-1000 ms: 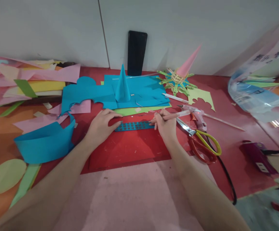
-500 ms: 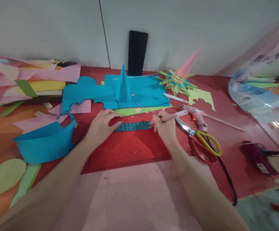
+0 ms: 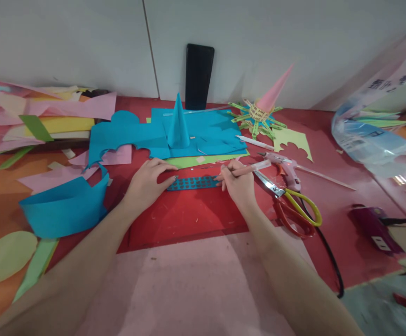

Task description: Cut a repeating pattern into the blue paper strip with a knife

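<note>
A narrow blue paper strip [image 3: 192,183] with rows of dark curved marks lies on a red sheet [image 3: 188,219]. My left hand [image 3: 150,182] rests at the strip's left end, its fingers spread and its thumb on the paper. In my right hand [image 3: 238,182] is a pen [image 3: 255,168] with a pinkish barrel, its tip down at the strip's right end. Just behind the strip stands a blue paper cone [image 3: 179,126] beside blue sheets [image 3: 213,126]. To the left sits a curved blue paper band [image 3: 66,205].
Right of my hand lie scissors [image 3: 283,193] with red and yellow handles and a pink glue gun [image 3: 287,168]. A phone [image 3: 199,77] leans on the wall. A pink cone [image 3: 276,91] tops a green star-like piece. Paper scraps [image 3: 59,126] heap at left; a purple power socket [image 3: 376,228] sits right.
Both hands keep their places on the strip, the pen still at its right end. The whole view has shifted very slightly.
</note>
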`<state>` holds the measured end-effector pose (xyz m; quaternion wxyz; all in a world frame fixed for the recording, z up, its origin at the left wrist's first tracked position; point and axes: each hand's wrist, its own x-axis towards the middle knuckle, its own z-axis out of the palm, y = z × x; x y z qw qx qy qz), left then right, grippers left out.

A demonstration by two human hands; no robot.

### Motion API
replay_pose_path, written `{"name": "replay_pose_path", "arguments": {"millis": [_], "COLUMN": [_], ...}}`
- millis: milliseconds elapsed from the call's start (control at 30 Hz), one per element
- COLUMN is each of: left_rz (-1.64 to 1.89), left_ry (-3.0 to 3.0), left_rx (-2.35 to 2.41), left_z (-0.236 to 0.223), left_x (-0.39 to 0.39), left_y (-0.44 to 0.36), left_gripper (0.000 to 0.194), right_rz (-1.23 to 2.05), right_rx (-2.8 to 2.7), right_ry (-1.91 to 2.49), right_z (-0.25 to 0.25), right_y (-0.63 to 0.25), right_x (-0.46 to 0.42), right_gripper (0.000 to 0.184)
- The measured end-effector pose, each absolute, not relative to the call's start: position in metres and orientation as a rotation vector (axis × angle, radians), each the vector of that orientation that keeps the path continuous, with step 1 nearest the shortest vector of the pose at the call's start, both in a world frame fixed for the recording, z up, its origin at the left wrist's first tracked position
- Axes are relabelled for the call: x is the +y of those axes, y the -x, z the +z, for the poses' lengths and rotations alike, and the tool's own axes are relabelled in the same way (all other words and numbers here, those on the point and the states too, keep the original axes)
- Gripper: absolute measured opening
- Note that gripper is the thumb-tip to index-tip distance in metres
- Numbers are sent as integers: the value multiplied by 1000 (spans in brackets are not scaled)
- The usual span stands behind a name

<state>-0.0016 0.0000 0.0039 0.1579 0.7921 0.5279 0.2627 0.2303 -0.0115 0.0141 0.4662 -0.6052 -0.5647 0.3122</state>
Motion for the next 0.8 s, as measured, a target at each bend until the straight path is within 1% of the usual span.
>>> {"name": "replay_pose_path", "arguments": {"millis": [433, 800], "left_rz": [748, 747], "left_ry": [-2252, -2250], "left_rx": [1508, 1512], "left_z": [6, 7], "left_x": [-1, -1], "left_y": [1, 1], "left_gripper": [21, 20], "right_rz": [798, 811], "right_rx": [-1392, -1288], "right_ry": [1497, 1505], "right_z": [16, 19], "right_y": [-229, -228], "right_x": [-11, -11], "right_gripper": [28, 26]}}
